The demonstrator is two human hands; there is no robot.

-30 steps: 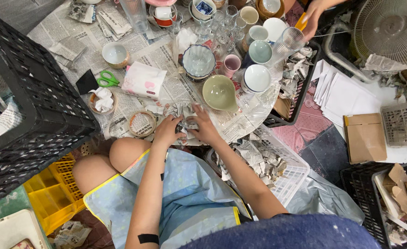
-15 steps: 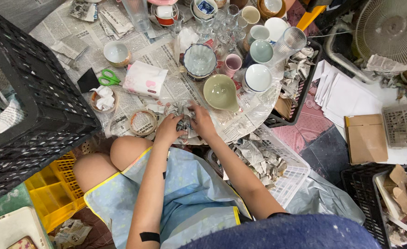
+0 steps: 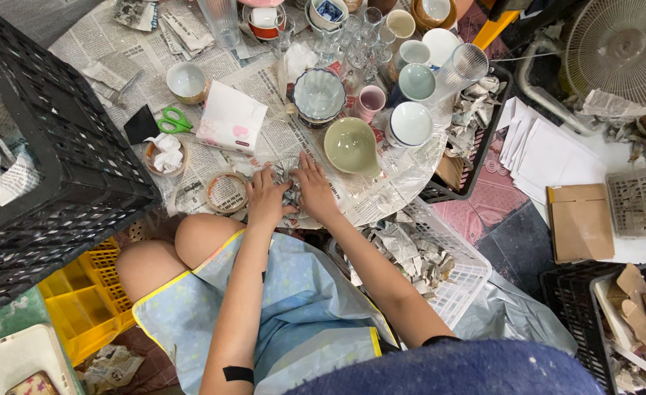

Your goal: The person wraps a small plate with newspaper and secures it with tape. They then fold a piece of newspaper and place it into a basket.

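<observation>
Both my hands rest on a bundle wrapped in newspaper at the near edge of a newspaper-covered table. My left hand presses the bundle's left side, fingers curled over the paper. My right hand lies flat on its right side, fingers spread forward. What is inside the wrapping is hidden. Just beyond my right hand stands a pale green bowl. A roll of tape lies left of my left hand.
Cups, bowls and glasses crowd the table's far side, with green scissors and a white bowl at left. A black crate stands left, a white basket of wrapped bundles right, a fan far right.
My hands have shifted slightly on the newspaper bundle, folding the paper closer around it. A person's hand at the table's far right edge has left the view.
</observation>
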